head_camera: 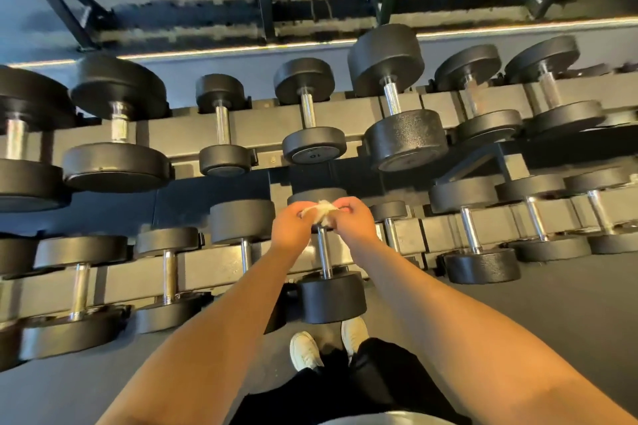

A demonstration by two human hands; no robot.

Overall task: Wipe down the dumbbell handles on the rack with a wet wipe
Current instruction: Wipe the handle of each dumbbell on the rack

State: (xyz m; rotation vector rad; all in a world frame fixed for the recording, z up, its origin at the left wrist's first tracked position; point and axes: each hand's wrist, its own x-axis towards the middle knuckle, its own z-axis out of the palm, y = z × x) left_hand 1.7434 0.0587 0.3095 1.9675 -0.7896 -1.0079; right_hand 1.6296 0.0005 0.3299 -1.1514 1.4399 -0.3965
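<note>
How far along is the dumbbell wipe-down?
Done: no handle visibly looks wiped; cannot tell. In hand: left hand and right hand pinch the wipe at the far end of a lower-row handle. Left: that handle's bare shaft, probably the upper-row handles.

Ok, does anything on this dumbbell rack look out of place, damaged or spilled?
Only the sorting: on the upper tier a large dumbbell sits between the smaller one marked 10 and mid-sized ones, so sizes run out of order. No spill or damage shows.
</note>
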